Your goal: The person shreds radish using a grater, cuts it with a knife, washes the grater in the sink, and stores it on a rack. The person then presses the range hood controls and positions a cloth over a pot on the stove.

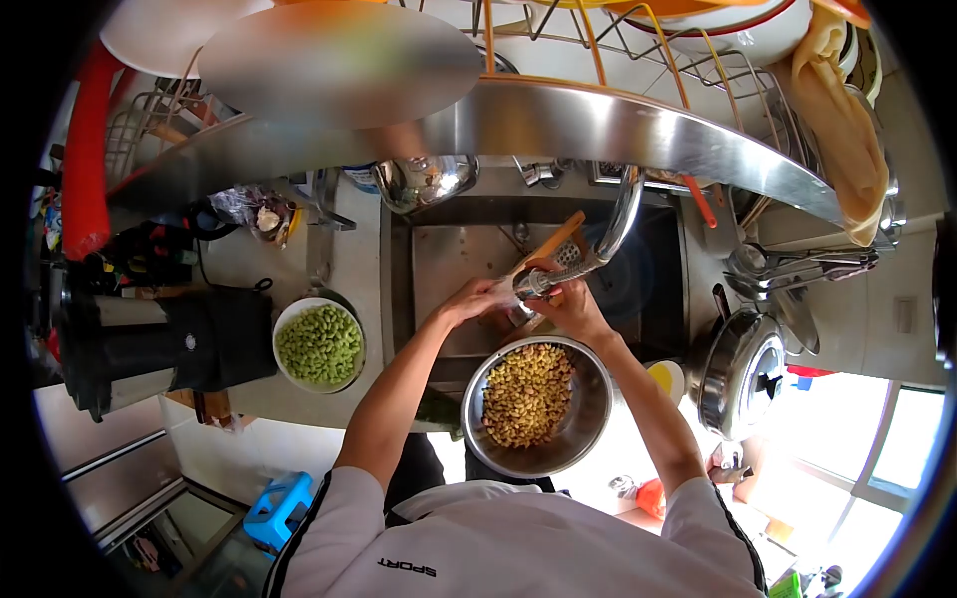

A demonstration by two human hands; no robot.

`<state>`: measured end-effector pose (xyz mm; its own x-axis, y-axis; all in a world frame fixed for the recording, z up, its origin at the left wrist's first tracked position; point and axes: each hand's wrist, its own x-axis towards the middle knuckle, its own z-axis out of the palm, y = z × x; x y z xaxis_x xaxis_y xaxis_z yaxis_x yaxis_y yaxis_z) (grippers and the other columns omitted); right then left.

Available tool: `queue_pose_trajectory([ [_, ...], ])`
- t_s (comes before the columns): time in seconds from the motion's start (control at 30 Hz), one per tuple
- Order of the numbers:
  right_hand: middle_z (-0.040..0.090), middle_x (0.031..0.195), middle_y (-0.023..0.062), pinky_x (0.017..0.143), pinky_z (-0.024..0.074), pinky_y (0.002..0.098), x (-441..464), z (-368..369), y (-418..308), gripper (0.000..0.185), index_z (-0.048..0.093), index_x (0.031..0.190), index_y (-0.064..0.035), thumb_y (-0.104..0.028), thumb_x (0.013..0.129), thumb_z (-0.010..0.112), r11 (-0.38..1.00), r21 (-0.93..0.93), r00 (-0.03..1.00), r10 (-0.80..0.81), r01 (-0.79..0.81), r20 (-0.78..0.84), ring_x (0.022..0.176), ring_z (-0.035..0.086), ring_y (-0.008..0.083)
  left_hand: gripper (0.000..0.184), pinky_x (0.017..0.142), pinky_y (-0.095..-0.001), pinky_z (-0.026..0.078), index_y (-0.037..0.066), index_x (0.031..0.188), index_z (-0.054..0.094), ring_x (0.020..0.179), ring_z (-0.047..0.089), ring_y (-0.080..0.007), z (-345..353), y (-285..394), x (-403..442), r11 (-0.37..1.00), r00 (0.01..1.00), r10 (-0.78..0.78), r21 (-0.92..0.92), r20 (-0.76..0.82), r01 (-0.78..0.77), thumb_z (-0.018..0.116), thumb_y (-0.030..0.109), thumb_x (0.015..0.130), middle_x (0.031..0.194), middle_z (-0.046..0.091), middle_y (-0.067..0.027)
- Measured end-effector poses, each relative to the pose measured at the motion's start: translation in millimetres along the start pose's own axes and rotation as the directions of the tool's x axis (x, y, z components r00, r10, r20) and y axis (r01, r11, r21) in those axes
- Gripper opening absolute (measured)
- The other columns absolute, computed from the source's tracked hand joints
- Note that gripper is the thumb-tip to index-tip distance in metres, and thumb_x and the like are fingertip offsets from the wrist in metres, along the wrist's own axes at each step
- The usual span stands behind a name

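Both hands are over the steel sink [449, 259], at the end of the faucet [623, 214]. My left hand [477, 299] is just left of the spout, its fingers partly blurred. On the right side of the spout is my right hand [573, 304], its fingers bent round the spout end. What lies between the hands is too small to make out. Below them, at the sink's front edge, a steel bowl [598, 404] holds many yellowish-brown beans or kernels [526, 394]. A wooden-handled grater or slotted tool [563, 239] lies in the sink behind the hands.
A white bowl of green beans [319, 344] stands on the left counter beside a black appliance [184, 339]. To the right are a lidded steel pot [738, 374] and metal utensils [788, 269]. A steel-edged rack [558, 105] spans the view above the sink.
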<state>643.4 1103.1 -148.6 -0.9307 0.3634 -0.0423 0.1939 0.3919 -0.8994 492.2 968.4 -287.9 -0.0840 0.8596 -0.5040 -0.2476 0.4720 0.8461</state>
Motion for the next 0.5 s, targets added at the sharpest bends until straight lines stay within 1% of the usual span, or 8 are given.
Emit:
queue_pose_trajectory([
  [0.07,0.06,0.103,0.0098,0.076,0.0483,0.0311,-0.8,-2.3,-2.6,0.049,0.051,0.117,-0.0051,-0.003,0.071,0.07,1.0,-0.011,0.999,0.02,-0.019,0.029,0.092,0.059,0.0196,0.023,0.049,-0.0219,0.029,0.009,0.088,0.064,0.057,0.039,-0.0043,1.5,-0.3,9.6,1.0,1.0,0.006,-0.02,0.012,-0.006,0.064,0.032,0.083,0.072,0.059,0.0025],
  [0.17,0.062,0.098,0.0133,0.079,0.0475,0.0359,1.2,-4.9,-7.9,0.05,0.052,0.114,-0.003,0.001,0.068,0.07,0.998,-0.062,1.0,-0.03,0.03,-0.001,0.092,0.06,0.0285,0.022,0.049,-0.0217,0.029,0.009,0.082,0.063,0.057,0.041,-0.0035,11.0,25.3,5.8,0.997,0.998,0.031,0.071,-0.059,-0.027,0.065,0.031,0.083,0.07,0.059,0.0032],
  [0.27,0.06,0.101,0.0139,0.083,0.045,0.0388,6.3,-19.2,33.3,0.051,0.053,0.114,-0.0042,0.002,0.066,0.07,0.935,-0.353,0.967,-0.109,0.021,-0.231,0.097,0.055,0.0344,0.02,0.051,-0.0215,0.031,0.009,0.079,0.063,0.059,0.044,-0.0032,-2.8,26.9,-3.1,0.996,0.998,0.065,0.054,-0.012,-0.064,0.065,0.029,0.083,0.068,0.058,0.0032],
  [0.3,0.06,0.1,0.0134,0.08,0.0457,0.0369,9.7,-28.6,29.0,0.05,0.053,0.114,-0.0047,0.002,0.066,0.07,0.894,-0.443,0.948,-0.197,0.069,-0.251,0.092,0.057,0.0314,0.02,0.053,-0.0217,0.032,0.008,0.08,0.064,0.06,0.047,-0.0036,-14.1,17.9,-5.5,0.996,0.998,0.065,0.067,0.014,-0.066,0.066,0.027,0.082,0.067,0.058,0.0023],
  [0.33,0.06,0.098,0.0129,0.076,0.0465,0.0349,12.2,-36.2,23.2,0.05,0.053,0.113,-0.0052,0.001,0.067,0.07,0.841,-0.53,0.923,-0.284,0.109,-0.261,0.088,0.059,0.0285,0.02,0.054,-0.0218,0.033,0.007,0.082,0.065,0.06,0.048,-0.0039,-22.8,13.2,-12.3,0.995,0.999,0.039,0.087,-0.003,-0.038,0.066,0.027,0.082,0.067,0.057,0.0022],
  [0.37,0.059,0.099,0.0149,0.077,0.046,0.0365,13.2,-37.8,24.0,0.049,0.054,0.112,-0.0057,-0.001,0.067,0.071,0.842,-0.529,0.941,-0.255,0.104,-0.221,0.089,0.058,0.0312,0.02,0.055,-0.0219,0.033,0.007,0.083,0.065,0.061,0.048,-0.0041,-29.8,7.9,-19.8,0.994,1.0,0.01,0.105,-0.018,-0.008,0.066,0.027,0.082,0.066,0.057,0.0022],
  [0.47,0.059,0.096,0.0158,0.077,0.0453,0.0388,8.1,-15.3,16.5,0.049,0.052,0.111,-0.006,-0.002,0.066,0.071,0.983,-0.16,0.99,-0.103,0.087,-0.096,0.09,0.056,0.0337,0.023,0.056,-0.0217,0.036,0.005,0.088,0.066,0.062,0.05,-0.0046,-40.5,-3.6,-30.7,0.993,0.999,-0.025,0.118,-0.035,0.029,0.067,0.026,0.081,0.068,0.059,0.0025],
  [0.5,0.06,0.095,0.0152,0.077,0.0461,0.0384,8.4,-13.7,16.0,0.049,0.053,0.112,-0.0071,-0.004,0.066,0.072,0.97,-0.227,0.987,-0.111,0.082,-0.119,0.088,0.057,0.0334,0.023,0.056,-0.0216,0.037,0.004,0.089,0.066,0.063,0.051,-0.0045,-40.5,-4.8,-33.0,0.994,0.999,-0.028,0.107,-0.036,0.032,0.068,0.026,0.081,0.069,0.059,0.0024],
])
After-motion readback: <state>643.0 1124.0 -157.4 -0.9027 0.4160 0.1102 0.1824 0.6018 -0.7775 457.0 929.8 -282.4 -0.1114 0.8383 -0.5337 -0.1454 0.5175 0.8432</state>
